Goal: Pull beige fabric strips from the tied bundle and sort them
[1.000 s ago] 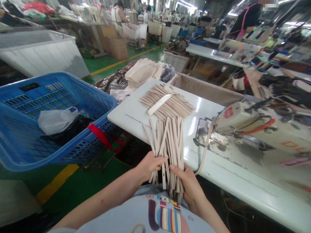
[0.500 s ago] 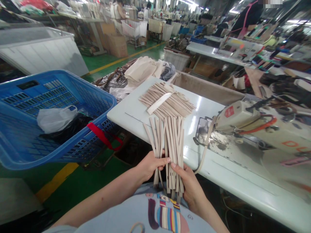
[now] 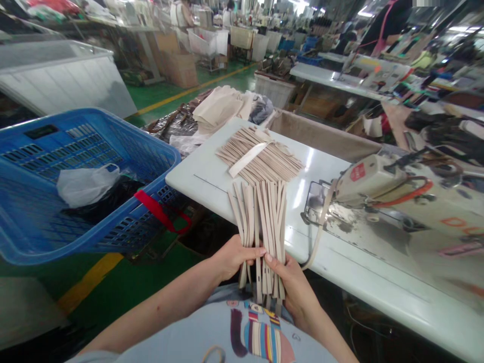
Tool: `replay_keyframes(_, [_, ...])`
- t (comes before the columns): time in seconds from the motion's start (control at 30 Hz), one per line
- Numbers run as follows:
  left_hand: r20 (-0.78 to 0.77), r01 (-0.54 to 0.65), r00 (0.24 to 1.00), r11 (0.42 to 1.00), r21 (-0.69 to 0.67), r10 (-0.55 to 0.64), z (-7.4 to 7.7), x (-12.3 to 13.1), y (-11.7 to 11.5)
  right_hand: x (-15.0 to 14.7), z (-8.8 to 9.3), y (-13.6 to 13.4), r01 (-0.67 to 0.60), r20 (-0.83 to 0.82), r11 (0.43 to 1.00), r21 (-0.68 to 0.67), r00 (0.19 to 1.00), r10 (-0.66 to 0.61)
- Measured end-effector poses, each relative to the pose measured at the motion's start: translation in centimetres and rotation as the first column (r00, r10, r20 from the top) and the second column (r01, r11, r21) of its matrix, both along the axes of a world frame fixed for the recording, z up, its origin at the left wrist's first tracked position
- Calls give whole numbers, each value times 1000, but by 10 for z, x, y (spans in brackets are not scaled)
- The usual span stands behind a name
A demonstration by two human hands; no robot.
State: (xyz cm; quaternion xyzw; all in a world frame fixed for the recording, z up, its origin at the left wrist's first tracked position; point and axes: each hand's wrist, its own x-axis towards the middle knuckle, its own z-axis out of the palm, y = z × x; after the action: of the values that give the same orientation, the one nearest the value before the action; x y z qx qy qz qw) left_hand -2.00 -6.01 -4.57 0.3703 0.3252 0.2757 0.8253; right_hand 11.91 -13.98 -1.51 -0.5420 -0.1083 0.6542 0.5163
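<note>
Lights [image 3: 365, 11]: bright, far beyond the hands [image 3: 288, 275]
Table [image 3: 204, 165]: glare streaks, ahead and right
Machine [image 3: 385, 176]: blurred, stretched, farther right
Floor [image 3: 141, 282]: dim, left

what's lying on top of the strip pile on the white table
A white band lies across the pile of beige strips. Whether it wraps underneath can't be seen, and the pile covers the table directly beneath.
</note>
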Motion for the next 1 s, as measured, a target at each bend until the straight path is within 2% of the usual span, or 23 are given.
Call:
replay_keyframes(0.2, [33, 4, 999, 997, -79, -1, -1, 1, 0, -1, 1, 1, 1, -61, 1000, -8, 998, -1])
replay_keyframes(0.53, [-43, -50, 998, 996, -74, 47, 0, 1, 0, 0, -3, 0, 27, -34, 1000, -9, 999, -27])
replay_keyframes(0.83, [-54, -88, 996, 968, -235, 77, -1, -1, -1, -1, -3, -2, 34, -67, 999, 6, 997, -34])
replay_keyframes(1.0, [3, -30, 1000, 989, -145, 31, -2, 1, 0, -3, -3, 1, 14, -62, 999, 29, 998, -12])
